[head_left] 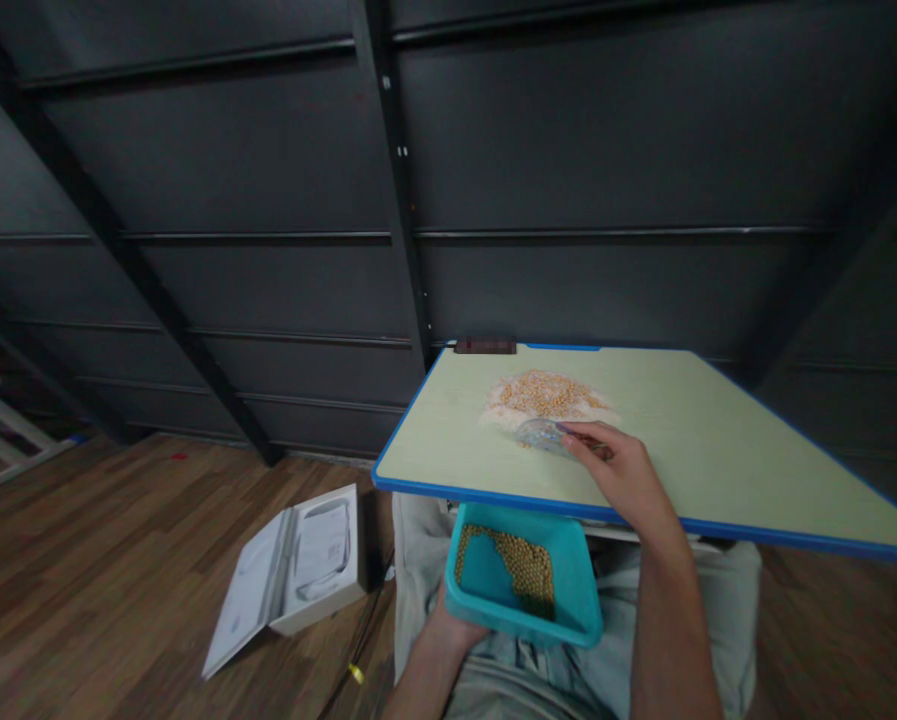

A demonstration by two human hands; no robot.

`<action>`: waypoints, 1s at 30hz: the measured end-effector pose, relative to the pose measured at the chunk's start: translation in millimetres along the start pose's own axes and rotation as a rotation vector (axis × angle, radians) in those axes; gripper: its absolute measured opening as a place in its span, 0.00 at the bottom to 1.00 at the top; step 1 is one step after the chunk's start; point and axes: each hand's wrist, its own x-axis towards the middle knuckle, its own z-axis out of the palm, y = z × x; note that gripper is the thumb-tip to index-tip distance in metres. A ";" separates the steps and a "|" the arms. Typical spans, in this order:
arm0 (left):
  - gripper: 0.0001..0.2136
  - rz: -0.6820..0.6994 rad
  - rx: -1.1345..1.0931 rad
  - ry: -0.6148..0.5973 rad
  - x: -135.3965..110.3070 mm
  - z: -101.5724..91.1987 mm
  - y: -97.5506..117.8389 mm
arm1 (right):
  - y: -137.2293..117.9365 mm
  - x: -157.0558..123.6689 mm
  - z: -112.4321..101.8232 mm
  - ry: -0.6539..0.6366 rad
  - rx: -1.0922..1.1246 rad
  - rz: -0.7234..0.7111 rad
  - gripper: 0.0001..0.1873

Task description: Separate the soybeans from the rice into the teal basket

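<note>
My right hand (pixel 617 460) pinches a clear, shallow plastic scoop-like piece (pixel 544 434), low over the table. It is at the near edge of a spread pile of yellowish beans (pixel 545 393) mixed with white grains (pixel 497 412). My left hand (pixel 452 625) is at the near left side of a turquoise plastic basin (pixel 523 628) on my lap; its fingers go under the basin and are mostly hidden. Inside the basin lie yellow-green beans (pixel 527 565), gathered along the back and right, with part of the bottom bare.
The pale green table (pixel 718 430) has a blue rim and stands before dark wall panels (pixel 605 150). A dark box-like object (pixel 485 346) sits at its far left edge. On the wooden floor are an open white box (pixel 320 560) and a cable (pixel 365 620).
</note>
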 end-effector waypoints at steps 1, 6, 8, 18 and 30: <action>0.20 0.009 -0.010 -0.009 0.4 -1.7 -1.3 | -0.9 0.0 -0.1 -0.008 -0.003 -0.003 0.14; 0.21 0.029 -0.057 -0.032 0.9 -10.8 -6.1 | -4.4 -0.8 -0.5 -0.040 -0.017 -0.016 0.12; 0.20 0.037 -0.060 -0.062 0.9 -11.9 -5.7 | -5.7 -1.4 -0.9 -0.066 -0.016 -0.023 0.12; 0.26 0.039 -0.093 -0.144 5.8 12.6 1.3 | -23.1 -6.5 -11.1 -0.247 0.071 -0.060 0.08; 0.24 0.022 -0.103 -0.156 6.2 10.9 0.4 | -15.8 -4.6 -0.6 -0.143 0.006 -0.054 0.10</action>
